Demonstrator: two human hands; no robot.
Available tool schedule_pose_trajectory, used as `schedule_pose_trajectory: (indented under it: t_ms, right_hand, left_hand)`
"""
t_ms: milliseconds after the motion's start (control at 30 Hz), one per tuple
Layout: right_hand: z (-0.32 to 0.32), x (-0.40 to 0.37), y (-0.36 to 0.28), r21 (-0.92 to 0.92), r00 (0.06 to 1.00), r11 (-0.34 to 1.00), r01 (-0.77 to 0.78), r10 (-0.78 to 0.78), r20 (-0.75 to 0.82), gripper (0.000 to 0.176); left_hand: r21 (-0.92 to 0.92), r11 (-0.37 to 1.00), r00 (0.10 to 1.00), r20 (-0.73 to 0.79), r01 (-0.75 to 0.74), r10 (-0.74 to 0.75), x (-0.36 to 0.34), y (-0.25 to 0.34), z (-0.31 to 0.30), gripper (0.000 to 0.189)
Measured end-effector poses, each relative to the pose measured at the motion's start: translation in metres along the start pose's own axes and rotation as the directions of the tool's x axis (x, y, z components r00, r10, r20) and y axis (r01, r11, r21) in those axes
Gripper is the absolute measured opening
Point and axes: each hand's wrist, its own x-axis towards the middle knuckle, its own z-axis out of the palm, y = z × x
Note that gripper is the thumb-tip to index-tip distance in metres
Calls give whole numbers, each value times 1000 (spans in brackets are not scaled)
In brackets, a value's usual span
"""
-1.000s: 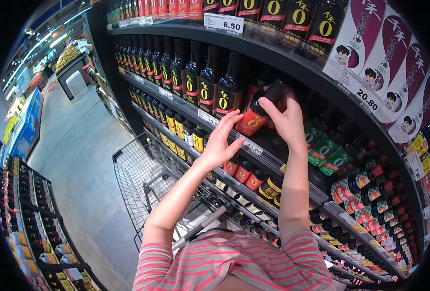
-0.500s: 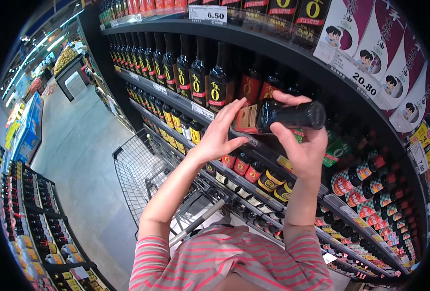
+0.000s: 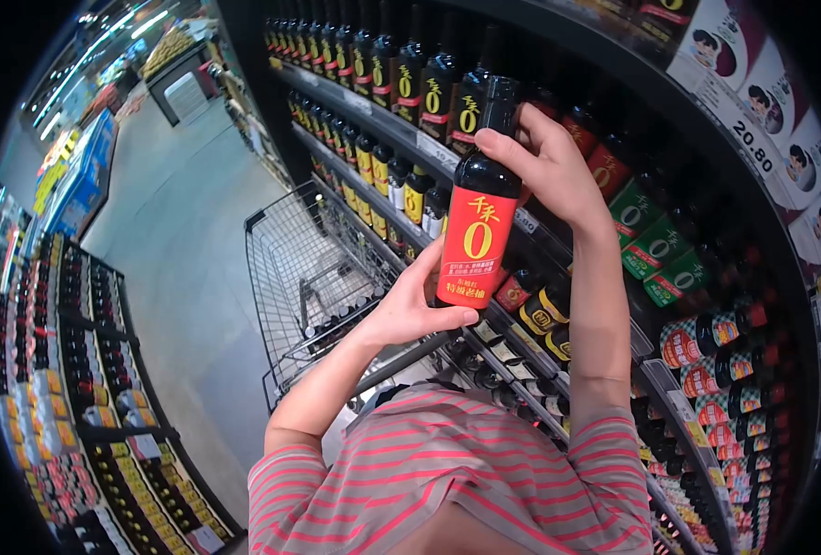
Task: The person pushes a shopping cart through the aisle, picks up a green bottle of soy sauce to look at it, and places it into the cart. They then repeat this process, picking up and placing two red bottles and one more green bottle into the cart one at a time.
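Both hands hold a dark soy sauce bottle [image 3: 475,236] in front of me, with a red label and a yellow 0 facing up at me. It stands nearly upright, its top leaning slightly right. My right hand [image 3: 551,162] grips the neck and shoulder from the right. Around the lower left side and base wraps my left hand [image 3: 415,298], its thumb along the bottom edge and the other fingers partly behind the bottle. Similar dark bottles [image 3: 436,92] line the shelf just behind it.
A metal shopping cart [image 3: 290,268] with several dark items inside stands ahead to the left. Green-labelled bottles [image 3: 655,240] fill the shelf at right, with jars [image 3: 706,338] below. Grey floor [image 3: 165,268] runs along the aisle, and another stocked shelf [image 3: 68,351] borders its left side.
The bottle has swung from nearly lying sideways to nearly upright, its red label now facing me. My left hand has closed on its base. The view has shifted, showing more of the cart.
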Motion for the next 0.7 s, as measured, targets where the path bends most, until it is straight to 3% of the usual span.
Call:
schedule_pose_trajectory:
  t_ms: [200, 300, 333, 400, 433, 567, 633, 700]
  right_hand:
    - [14, 0, -13, 56, 986, 992, -116, 109, 123, 45]
    - [19, -2, -10, 158, 977, 986, -58, 24, 210, 41]
    - [20, -3, -11, 234, 968, 968, -88, 27, 251, 38]
    - [21, -5, -6, 333, 930, 943, 4, -126, 345, 39]
    - [23, -5, -8, 375, 891, 925, 53, -214, 400, 42]
    - [57, -6, -7, 417, 865, 909, 12, -218, 452, 39]
    - [83, -2, -5, 313, 864, 942, 121, -256, 434, 40]
    - [117, 2, -2, 224, 867, 967, 118, -211, 452, 41]
  left_hand:
    - [-7, 999, 997, -65, -36, 36, -18, -6, 2, 104]
    - [154, 985, 979, -176, -73, 100, -27, -15, 0, 105]
    - [349, 932, 959, -219, -96, 181, -29, -20, -8, 104]
    - [683, 728, 921, -249, -52, 300, -45, -18, -27, 102]
    - [711, 703, 909, -277, -24, 311, -52, -11, -35, 100]
    - [805, 587, 845, -370, 84, 386, -77, -6, -66, 93]
    - [798, 588, 829, -413, 130, 377, -86, -13, -84, 91]
    - [873, 442, 742, -433, 205, 511, -95, -34, -107, 87]
